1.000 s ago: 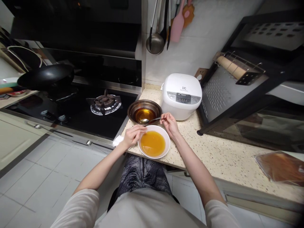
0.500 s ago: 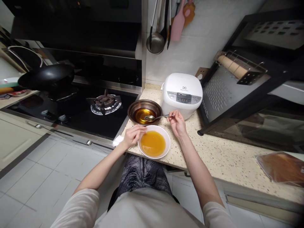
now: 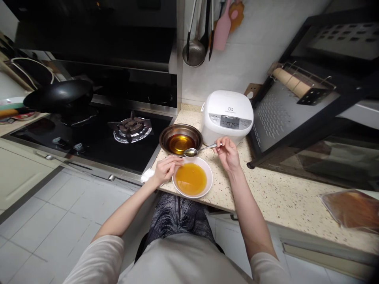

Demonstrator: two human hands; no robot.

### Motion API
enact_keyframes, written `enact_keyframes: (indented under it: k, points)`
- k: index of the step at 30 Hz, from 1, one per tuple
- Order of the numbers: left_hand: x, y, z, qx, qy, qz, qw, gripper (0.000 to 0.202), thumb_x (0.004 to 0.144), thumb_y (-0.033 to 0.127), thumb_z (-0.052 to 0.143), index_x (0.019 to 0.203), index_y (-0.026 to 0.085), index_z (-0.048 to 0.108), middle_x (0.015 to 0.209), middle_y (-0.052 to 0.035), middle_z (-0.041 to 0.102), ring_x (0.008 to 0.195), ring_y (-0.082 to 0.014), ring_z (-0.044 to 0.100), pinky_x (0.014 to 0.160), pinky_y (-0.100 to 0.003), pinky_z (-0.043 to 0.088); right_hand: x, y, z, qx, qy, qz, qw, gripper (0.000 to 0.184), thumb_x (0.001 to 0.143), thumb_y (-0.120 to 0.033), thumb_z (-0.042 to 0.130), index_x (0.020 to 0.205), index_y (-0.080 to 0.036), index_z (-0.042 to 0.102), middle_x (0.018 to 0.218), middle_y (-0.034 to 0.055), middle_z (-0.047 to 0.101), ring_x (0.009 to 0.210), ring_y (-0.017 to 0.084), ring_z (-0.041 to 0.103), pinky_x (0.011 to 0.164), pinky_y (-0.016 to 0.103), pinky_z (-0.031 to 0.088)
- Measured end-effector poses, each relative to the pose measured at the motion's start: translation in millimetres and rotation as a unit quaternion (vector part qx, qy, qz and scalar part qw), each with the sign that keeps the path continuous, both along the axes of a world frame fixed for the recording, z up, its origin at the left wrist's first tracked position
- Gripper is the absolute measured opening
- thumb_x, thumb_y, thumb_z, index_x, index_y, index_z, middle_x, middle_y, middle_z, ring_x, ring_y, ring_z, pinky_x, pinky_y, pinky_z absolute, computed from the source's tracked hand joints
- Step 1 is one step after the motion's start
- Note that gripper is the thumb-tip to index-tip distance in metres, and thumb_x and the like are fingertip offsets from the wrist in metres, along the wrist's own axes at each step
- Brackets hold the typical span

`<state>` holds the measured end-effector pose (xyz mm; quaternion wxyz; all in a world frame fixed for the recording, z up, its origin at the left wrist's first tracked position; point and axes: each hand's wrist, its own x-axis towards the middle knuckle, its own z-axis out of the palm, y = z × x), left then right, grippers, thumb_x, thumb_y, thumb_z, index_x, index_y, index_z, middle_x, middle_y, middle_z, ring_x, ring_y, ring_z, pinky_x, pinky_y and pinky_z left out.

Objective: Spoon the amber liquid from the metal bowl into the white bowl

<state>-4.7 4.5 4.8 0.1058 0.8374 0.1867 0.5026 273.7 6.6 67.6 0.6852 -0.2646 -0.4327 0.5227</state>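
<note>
Currently, taking the white bowl (image 3: 209,170) as the centre of the dial, with twelve pointing away from the person, the left hand (image 3: 164,170) sits at ten o'clock. Its fingers are bent and drawn together, their tips on the rim between ten and eleven; whether the thumb pinches the rim from below, I cannot tell. The white bowl stands on the speckled counter (image 3: 284,194), near the front edge, and holds a cloudy amber liquid (image 3: 191,179).

At two o'clock, the right hand (image 3: 228,155) pinches the end of a metal spoon (image 3: 191,152) between thumb and fingers. The spoon's handle slopes down toward nine, and its head hovers at twelve, over the near rim of the metal bowl (image 3: 164,137). How much the spoon carries is too small to tell.

The metal bowl lies between eleven and twelve, just beyond the white one, with a clearer, darker golden liquid (image 3: 180,145) inside. A white rice cooker (image 3: 227,104) stands at one o'clock, close behind the right hand. Crumpled white tissue (image 3: 147,175) lies at nine, by the left wrist. Farther off, a gas burner (image 3: 132,125) shows between ten and eleven, and a black wok (image 3: 60,96) at ten.
</note>
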Motion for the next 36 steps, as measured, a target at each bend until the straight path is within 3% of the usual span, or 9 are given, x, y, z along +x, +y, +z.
enact_keyframes:
  k: [24, 36]
  points:
    - [1, -1, 1.3, 0.002, -0.007, -0.005, 1.0, 0.035, 0.101, 0.014, 0.04, 0.102, 0.014, 0.074, 0.108, -0.0134, 0.076, 0.102, -0.0223, 0.072, 0.09, -0.04, 0.059, 17, -16, 9.7, 0.107, -0.16, 0.091, 0.977, 0.037, 0.092, -0.053, 0.063, 0.071, -0.022, 0.058, 0.065, 0.0012, 0.051, 0.061, 0.017, 0.05, 0.06, 0.032, 0.042]
    - [1, 0, -1.4, 0.001, -0.004, -0.001, 1.0, 0.036, 0.102, 0.018, 0.039, 0.102, 0.014, 0.075, 0.109, -0.0133, 0.077, 0.103, -0.0224, 0.072, 0.09, -0.041, 0.059, 8, 0, 1.3, 0.024, -0.035, -0.041, 0.998, 0.037, 0.088, -0.051, 0.07, 0.073, -0.022, 0.053, 0.072, -0.0008, 0.049, 0.06, 0.013, 0.046, 0.06, 0.027, 0.047]
